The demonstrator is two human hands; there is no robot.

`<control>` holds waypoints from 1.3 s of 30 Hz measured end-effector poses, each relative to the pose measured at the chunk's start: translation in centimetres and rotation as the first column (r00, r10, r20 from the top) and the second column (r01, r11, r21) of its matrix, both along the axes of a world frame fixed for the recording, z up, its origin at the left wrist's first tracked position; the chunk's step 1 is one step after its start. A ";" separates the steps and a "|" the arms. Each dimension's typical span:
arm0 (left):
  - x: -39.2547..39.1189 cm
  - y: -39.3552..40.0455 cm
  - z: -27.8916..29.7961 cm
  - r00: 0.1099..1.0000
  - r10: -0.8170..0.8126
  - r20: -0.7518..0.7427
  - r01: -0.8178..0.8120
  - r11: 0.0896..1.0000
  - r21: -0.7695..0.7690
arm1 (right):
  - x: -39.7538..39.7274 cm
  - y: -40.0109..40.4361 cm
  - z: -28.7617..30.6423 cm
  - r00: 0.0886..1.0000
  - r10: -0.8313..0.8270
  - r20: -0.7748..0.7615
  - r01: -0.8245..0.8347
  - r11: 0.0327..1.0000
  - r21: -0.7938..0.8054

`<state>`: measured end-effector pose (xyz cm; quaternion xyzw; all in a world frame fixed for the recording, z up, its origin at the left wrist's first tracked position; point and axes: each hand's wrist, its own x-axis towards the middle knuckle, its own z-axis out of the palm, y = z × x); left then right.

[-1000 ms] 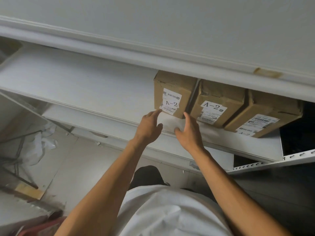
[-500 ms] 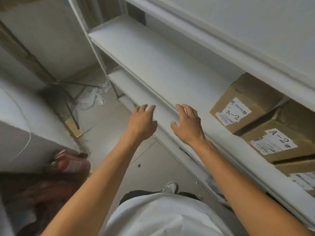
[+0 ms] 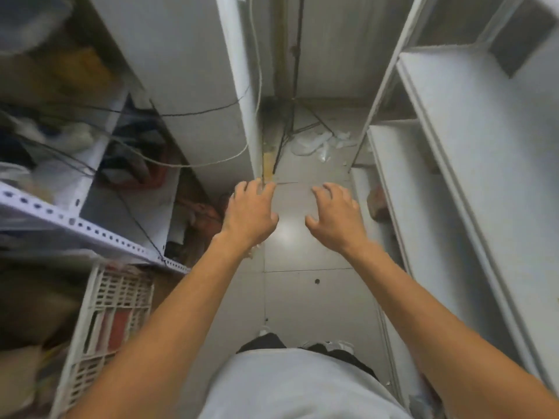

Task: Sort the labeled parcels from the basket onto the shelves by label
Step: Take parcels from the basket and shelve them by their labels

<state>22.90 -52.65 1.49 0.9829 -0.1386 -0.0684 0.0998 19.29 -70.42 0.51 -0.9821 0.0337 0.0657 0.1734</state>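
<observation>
The basket (image 3: 102, 322), a white lattice crate, sits low at the left with its long axis running away from the person; its contents are blurred. Left hand (image 3: 249, 217) and right hand (image 3: 335, 220) hover empty, fingers spread, over the floor (image 3: 290, 297). Shelves (image 3: 484, 164) line the right.

Both bare arms reach fwd from bottom of view, roughly parallel. Left hand (image 3: 249, 213) and right hand (image 3: 334, 214) held out side by side, apart, palms down, backs to camera. Fingers loosely spread, slightly curled, thumbs pointing inward. Both hands hold nothing.
</observation>
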 end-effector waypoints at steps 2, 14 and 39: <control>-1.0 4.0 0.0 0.996 0.085 0.002 -0.085 0.996 -0.001 | 0.7 3.7 0.0 0.995 0.098 -0.015 -0.098 0.995 -0.008; -12.5 24.2 -0.3 0.718 0.696 -0.022 -0.696 0.718 -0.019 | 1.4 27.3 1.1 0.673 0.738 -0.050 -0.737 0.675 0.029; -28.7 43.5 -1.1 0.080 0.996 -0.044 -0.994 0.076 -0.079 | -5.7 53.9 1.0 0.118 0.976 -0.183 -0.976 0.148 0.160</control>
